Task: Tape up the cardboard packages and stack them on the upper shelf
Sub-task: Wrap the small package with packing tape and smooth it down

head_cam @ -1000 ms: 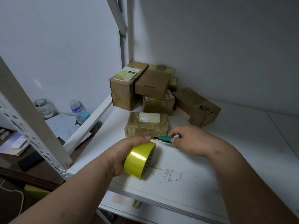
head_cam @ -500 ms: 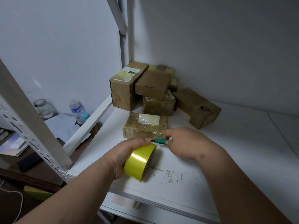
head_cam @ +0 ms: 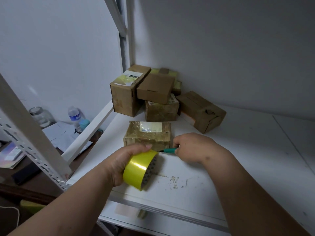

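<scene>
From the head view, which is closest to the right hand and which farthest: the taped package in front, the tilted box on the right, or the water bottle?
From the right hand:
1. Taped package, just ahead and left of it, almost touching.
2. Tilted box, farther back on the shelf, to the right by the wall.
3. Water bottle, far left, down on the desk beyond the shelf frame.

No text can be read. The taped package [head_cam: 148, 135] at the front of the shelf carries a white label [head_cam: 150, 127] with small blue print, too fine to make out. The tall box [head_cam: 127, 89] at the back has a pale label [head_cam: 128, 78] with a dark, blurred mark. The water bottle [head_cam: 74, 115] bears a blue band with white lettering, illegible.
</scene>
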Demonstrator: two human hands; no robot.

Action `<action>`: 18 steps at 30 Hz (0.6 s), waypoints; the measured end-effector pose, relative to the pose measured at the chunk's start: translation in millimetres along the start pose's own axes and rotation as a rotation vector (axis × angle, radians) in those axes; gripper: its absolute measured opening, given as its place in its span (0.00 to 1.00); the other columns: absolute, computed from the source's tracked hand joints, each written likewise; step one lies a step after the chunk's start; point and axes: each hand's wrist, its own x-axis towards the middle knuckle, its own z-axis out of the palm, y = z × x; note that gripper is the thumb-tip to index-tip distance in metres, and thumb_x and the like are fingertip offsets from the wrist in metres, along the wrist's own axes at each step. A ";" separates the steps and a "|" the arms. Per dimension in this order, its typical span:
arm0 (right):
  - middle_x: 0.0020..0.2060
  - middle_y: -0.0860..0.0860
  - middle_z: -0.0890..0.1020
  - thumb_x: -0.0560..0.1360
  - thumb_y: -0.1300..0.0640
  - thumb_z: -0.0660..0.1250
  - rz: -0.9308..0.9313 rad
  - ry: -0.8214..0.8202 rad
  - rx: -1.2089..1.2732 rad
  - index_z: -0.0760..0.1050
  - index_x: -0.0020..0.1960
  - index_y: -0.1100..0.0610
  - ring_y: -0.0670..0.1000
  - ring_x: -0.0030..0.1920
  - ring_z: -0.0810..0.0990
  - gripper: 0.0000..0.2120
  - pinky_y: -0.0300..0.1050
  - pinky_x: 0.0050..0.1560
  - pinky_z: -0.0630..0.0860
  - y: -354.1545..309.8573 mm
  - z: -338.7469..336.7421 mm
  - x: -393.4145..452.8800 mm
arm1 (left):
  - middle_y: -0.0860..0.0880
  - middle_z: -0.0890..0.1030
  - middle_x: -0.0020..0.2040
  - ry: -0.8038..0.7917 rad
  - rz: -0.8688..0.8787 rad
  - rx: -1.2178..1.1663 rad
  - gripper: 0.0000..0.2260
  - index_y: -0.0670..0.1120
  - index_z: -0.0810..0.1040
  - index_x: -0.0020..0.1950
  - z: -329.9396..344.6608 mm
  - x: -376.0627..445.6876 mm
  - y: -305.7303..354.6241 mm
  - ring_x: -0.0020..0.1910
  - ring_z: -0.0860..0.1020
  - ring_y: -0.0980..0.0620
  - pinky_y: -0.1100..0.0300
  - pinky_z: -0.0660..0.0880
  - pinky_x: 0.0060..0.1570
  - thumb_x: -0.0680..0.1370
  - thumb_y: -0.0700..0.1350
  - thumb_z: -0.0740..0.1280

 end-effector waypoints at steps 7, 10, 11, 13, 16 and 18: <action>0.49 0.45 0.76 0.79 0.54 0.62 0.029 -0.029 0.241 0.78 0.56 0.44 0.47 0.49 0.75 0.09 0.42 0.45 0.73 30.8 6.8 -10.8 | 0.43 0.81 0.43 -0.105 -0.002 0.023 0.26 0.45 0.80 0.50 -11.4 1.8 2.7 0.37 0.79 0.44 0.56 0.76 0.39 0.53 0.48 0.78; 0.51 0.46 0.77 0.78 0.54 0.64 0.089 -0.035 0.263 0.76 0.53 0.43 0.47 0.50 0.76 0.07 0.43 0.46 0.74 50.4 13.3 -19.6 | 0.43 0.80 0.44 -0.141 0.026 0.024 0.25 0.45 0.79 0.49 -13.6 0.0 2.3 0.37 0.79 0.46 0.57 0.77 0.36 0.53 0.45 0.76; 0.50 0.46 0.77 0.78 0.55 0.65 0.112 -0.038 0.275 0.75 0.53 0.43 0.47 0.49 0.76 0.08 0.42 0.45 0.73 55.8 16.6 -22.9 | 0.43 0.79 0.46 -0.150 0.030 0.030 0.26 0.45 0.79 0.50 -13.8 -1.0 1.8 0.37 0.79 0.46 0.58 0.77 0.35 0.53 0.45 0.76; 0.50 0.46 0.77 0.78 0.55 0.65 0.152 -0.054 0.274 0.74 0.56 0.44 0.46 0.49 0.76 0.09 0.41 0.43 0.72 62.6 24.8 -28.0 | 0.42 0.78 0.48 -0.159 0.030 0.041 0.27 0.45 0.78 0.51 -14.5 -1.3 1.2 0.38 0.79 0.46 0.59 0.78 0.34 0.52 0.44 0.76; 0.54 0.48 0.77 0.77 0.55 0.66 0.202 -0.076 0.169 0.72 0.60 0.46 0.48 0.51 0.76 0.13 0.42 0.46 0.74 60.6 34.7 -31.5 | 0.41 0.78 0.49 -0.167 0.020 0.073 0.27 0.45 0.79 0.51 -13.8 0.7 2.2 0.39 0.79 0.45 0.58 0.77 0.36 0.52 0.45 0.75; 0.60 0.49 0.75 0.77 0.52 0.65 0.203 -0.025 0.028 0.71 0.66 0.46 0.51 0.56 0.75 0.17 0.47 0.57 0.75 54.1 37.5 -31.3 | 0.41 0.79 0.48 -0.161 0.010 0.088 0.27 0.45 0.79 0.50 -13.0 2.5 3.3 0.39 0.79 0.45 0.57 0.77 0.38 0.52 0.45 0.75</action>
